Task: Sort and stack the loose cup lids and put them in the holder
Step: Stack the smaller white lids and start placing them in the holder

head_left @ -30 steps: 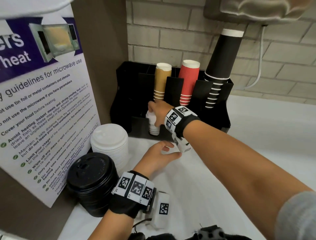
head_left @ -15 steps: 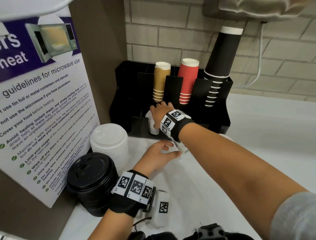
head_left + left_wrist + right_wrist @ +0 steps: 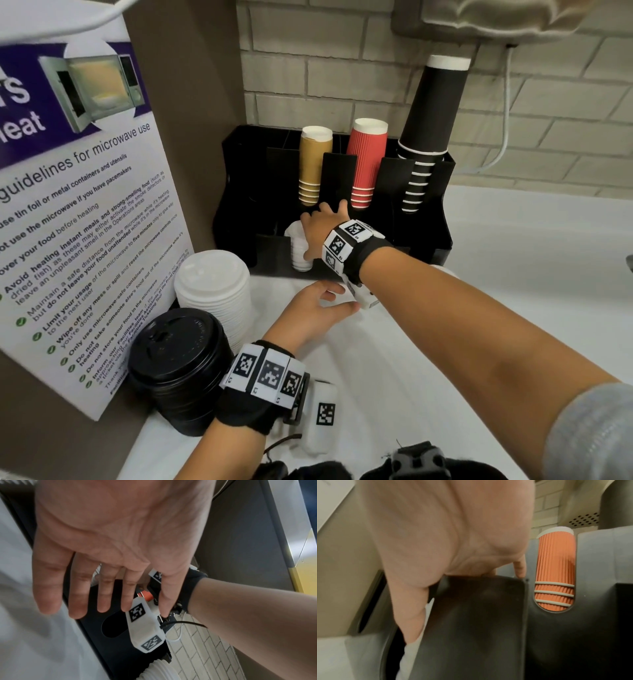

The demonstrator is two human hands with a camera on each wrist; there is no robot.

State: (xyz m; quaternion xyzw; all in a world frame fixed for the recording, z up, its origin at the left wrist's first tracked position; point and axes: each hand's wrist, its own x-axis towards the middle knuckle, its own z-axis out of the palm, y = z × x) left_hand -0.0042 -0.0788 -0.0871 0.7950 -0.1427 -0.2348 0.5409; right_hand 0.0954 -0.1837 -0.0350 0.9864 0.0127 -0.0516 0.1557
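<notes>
A black holder stands against the brick wall. In one of its front slots sits a stack of small white lids. My right hand grips this stack from the right, thumb down its side and fingers over the top. The right wrist view shows the thumb along the white lids, with the other fingers hidden behind a black divider. My left hand hovers flat over the counter just below the right wrist, fingers straight and holding nothing. A stack of large white lids and a stack of black lids stand at the left.
Tan cups, red cups and tall black cups fill the holder's rear slots. A microwave guidelines sign leans at the left behind the lid stacks. The white counter runs to the right.
My right hand has settled slightly lower at the slot, still on the small white lids. The left hand has stayed in place, flat.
</notes>
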